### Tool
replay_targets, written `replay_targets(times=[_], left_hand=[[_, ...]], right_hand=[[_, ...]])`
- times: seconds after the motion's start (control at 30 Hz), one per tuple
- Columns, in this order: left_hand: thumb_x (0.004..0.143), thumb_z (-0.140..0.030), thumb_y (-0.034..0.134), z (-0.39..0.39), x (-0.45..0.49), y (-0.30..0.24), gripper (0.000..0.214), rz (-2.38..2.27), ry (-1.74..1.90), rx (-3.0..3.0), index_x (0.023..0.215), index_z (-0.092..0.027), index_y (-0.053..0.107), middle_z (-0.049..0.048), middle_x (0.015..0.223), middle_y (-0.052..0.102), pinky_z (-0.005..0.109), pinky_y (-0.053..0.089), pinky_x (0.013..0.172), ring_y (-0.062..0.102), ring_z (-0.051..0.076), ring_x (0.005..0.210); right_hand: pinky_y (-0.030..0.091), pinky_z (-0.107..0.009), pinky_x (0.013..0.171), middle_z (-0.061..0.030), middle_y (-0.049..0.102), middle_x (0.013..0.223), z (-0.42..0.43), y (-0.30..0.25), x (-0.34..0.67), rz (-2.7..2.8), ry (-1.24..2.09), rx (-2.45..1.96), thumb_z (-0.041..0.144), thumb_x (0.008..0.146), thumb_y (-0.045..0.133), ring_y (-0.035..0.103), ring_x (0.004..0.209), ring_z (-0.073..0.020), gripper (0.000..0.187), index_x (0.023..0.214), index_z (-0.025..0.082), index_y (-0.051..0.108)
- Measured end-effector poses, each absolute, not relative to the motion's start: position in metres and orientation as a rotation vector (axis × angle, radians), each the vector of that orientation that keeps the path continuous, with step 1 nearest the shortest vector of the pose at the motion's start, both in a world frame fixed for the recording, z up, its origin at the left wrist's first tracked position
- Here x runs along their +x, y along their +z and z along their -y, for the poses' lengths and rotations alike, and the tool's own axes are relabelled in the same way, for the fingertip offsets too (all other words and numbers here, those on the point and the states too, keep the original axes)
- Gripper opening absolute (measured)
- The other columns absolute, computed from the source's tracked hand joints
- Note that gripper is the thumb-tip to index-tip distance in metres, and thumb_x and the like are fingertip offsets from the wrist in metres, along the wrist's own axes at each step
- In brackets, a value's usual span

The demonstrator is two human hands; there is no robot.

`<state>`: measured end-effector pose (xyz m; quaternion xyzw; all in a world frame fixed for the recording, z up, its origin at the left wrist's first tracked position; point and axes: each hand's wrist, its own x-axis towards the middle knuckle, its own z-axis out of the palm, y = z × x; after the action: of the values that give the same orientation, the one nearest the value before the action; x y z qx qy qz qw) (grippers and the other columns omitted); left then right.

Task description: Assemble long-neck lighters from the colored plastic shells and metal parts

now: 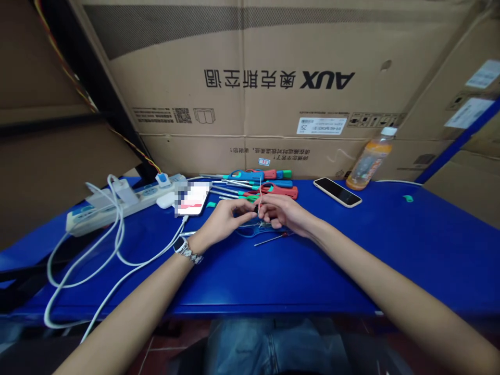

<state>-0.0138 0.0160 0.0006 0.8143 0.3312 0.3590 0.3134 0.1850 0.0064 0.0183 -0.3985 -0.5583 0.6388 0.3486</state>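
Note:
My left hand [230, 216] and my right hand [283, 212] meet over the middle of the blue table. Between their fingertips is a small black part [256, 209] with a thin pale wire [260, 190] rising from it; its exact kind is too small to make out. Both hands are closed in a pinch on it. Right under them lies a blue lighter casing [250, 230], partly hidden by the fingers. A small screwdriver [271, 239] with a red end rests just in front. Behind the hands several long-nosed gas lighters [279, 191] in red, blue and green lie in a pile.
On the left, a white power strip [150, 192] has plugs and looping white cables [117, 245]. A lit phone [199, 198] lies beside it. To the right are another phone [338, 191] and an orange drink bottle [369, 161]. A large cardboard box [242, 104] stands behind the table.

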Motion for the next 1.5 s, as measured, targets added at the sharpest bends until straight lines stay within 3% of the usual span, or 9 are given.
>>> replay_targets(times=[0.17,0.3,0.53,0.7,0.8,1.0,1.17,1.3,1.5], left_hand=[[0.081,-0.035,0.071,-0.016,-0.005,-0.010,0.024,-0.848,0.949,1.791,0.088,-0.013,0.068,0.0036,0.079,0.071,0.026,0.051,0.069,0.065,0.014,0.071],[0.076,-0.038,0.076,-0.012,0.002,-0.012,0.027,-0.843,1.027,1.741,0.083,-0.013,0.066,0.0031,0.078,0.071,0.026,0.052,0.069,0.065,0.013,0.070],[0.086,-0.037,0.067,-0.005,-0.006,0.003,0.023,-0.955,1.036,2.041,0.088,-0.014,0.067,0.0036,0.079,0.070,0.026,0.050,0.067,0.063,0.014,0.070],[0.089,-0.029,0.064,-0.013,-0.031,0.021,0.022,-1.001,1.518,2.387,0.107,-0.016,0.063,0.0077,0.101,0.064,0.027,0.050,0.069,0.060,0.016,0.085],[0.089,-0.027,0.066,-0.017,-0.042,0.024,0.028,-0.883,1.334,2.590,0.115,-0.019,0.065,0.0091,0.114,0.063,0.030,0.052,0.077,0.060,0.019,0.098],[0.091,-0.023,0.064,-0.020,-0.043,0.019,0.012,-0.848,1.057,2.610,0.092,-0.016,0.073,0.0045,0.081,0.069,0.027,0.048,0.070,0.063,0.015,0.074],[0.086,-0.021,0.067,-0.021,-0.042,0.018,0.010,-0.998,0.980,2.480,0.085,-0.014,0.074,0.0031,0.075,0.070,0.024,0.046,0.063,0.061,0.013,0.065],[0.085,-0.022,0.066,-0.020,-0.044,0.017,0.011,-1.058,0.884,2.385,0.083,-0.014,0.074,0.0033,0.076,0.072,0.024,0.047,0.064,0.062,0.013,0.066],[0.080,-0.018,0.059,-0.017,-0.052,0.020,0.020,-1.116,0.821,2.360,0.094,-0.014,0.073,0.0047,0.087,0.075,0.027,0.050,0.070,0.066,0.016,0.076]], right_hand=[[0.044,-0.024,0.060,0.0000,0.061,0.079,-0.001,0.005,0.186,1.716,1.134,-0.988,0.031,0.074,0.070,0.053,0.068,-0.0118,0.026,0.093,0.017,0.061],[0.047,-0.029,0.071,-0.0014,0.064,0.083,0.001,-0.004,0.181,1.736,0.935,-0.972,0.041,0.078,0.069,0.057,0.073,-0.0134,0.026,0.087,0.017,0.062],[0.042,-0.021,0.045,-0.0016,0.066,0.079,-0.001,-0.001,0.185,1.643,1.174,-1.010,0.049,0.079,0.068,0.061,0.063,-0.0127,0.033,0.084,0.019,0.055],[0.037,-0.018,0.036,0.0021,0.061,0.063,0.001,0.008,0.195,1.654,1.389,-1.097,0.049,0.073,0.075,0.050,0.045,-0.0073,0.037,0.082,0.017,0.058],[0.036,-0.017,0.035,0.0043,0.056,0.057,0.002,0.012,0.199,1.627,1.468,-1.132,0.048,0.070,0.078,0.044,0.041,-0.0046,0.037,0.078,0.015,0.062],[0.037,-0.017,0.036,0.0024,0.059,0.059,0.000,0.010,0.203,1.596,1.566,-1.104,0.043,0.074,0.076,0.049,0.043,-0.0057,0.035,0.089,0.013,0.065],[0.042,-0.021,0.039,0.0021,0.066,0.068,0.001,0.002,0.207,1.644,1.345,-1.071,0.036,0.071,0.080,0.064,0.053,-0.0144,0.058,0.118,0.021,0.050],[0.049,-0.025,0.050,-0.0020,0.068,0.073,0.003,-0.001,0.212,1.771,0.997,-1.058,0.036,0.079,0.073,0.069,0.065,-0.0175,0.027,0.092,0.019,0.057],[0.043,-0.025,0.052,-0.0022,0.068,0.073,0.008,0.002,0.224,2.037,0.629,-1.071,0.034,0.083,0.068,0.057,0.056,-0.0107,0.017,0.082,0.017,0.066]])
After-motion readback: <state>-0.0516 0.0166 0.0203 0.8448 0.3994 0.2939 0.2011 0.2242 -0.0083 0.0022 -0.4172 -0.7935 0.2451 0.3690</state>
